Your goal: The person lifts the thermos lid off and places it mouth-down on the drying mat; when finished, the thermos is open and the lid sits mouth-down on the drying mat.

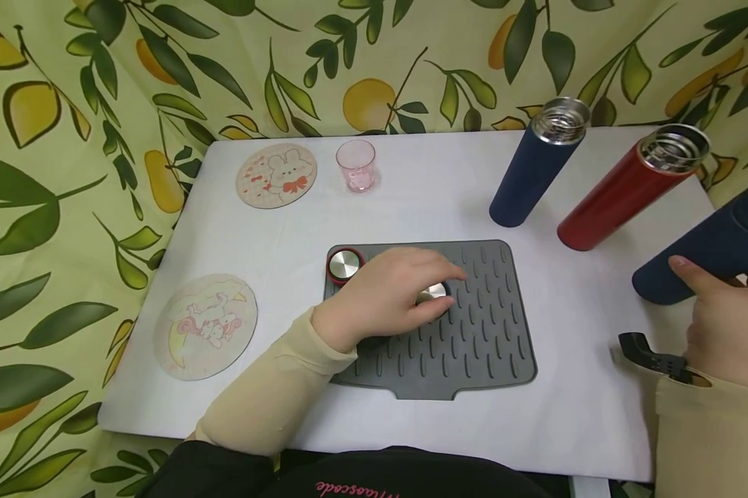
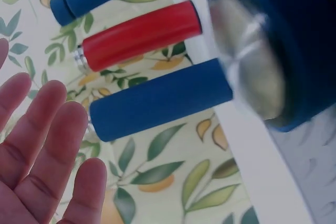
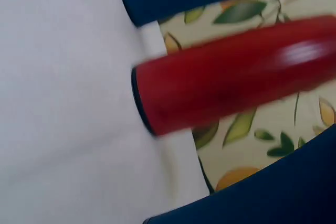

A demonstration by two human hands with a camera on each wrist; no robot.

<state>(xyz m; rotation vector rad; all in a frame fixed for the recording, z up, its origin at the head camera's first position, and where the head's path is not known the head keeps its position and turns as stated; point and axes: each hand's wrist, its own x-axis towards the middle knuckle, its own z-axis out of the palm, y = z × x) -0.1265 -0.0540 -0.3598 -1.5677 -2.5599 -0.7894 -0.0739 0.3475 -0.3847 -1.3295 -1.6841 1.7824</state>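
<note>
Two hands reach over the white table [image 1: 436,207]. Loosely extended, the fingers of the left hand [image 1: 395,290] arch over a steel-topped navy lid [image 1: 432,292] and clench nothing; whether they touch it I cannot tell. Just left of that hand, a red-rimmed lid [image 1: 345,265] sits at the far left corner of the gray mat [image 1: 479,346]. Rightward, bare ridged mat runs to its rounded edge, then open tabletop reaches the right hand [image 1: 731,325], which grasps a navy flask [image 1: 716,242], thumb along its near side.

Just beyond the right hand, leftward, stands a lidless red flask [image 1: 625,190], then a lidless blue flask [image 1: 538,173], with narrow gaps between them. Left of the left hand, a moon coaster [image 1: 205,327] lies near the table's left edge. Farther out, past open cloth, are a pink glass [image 1: 356,166] and a rabbit coaster [image 1: 277,176] near the far edge, backed by a leaf-patterned curtain [image 1: 374,104].
</note>
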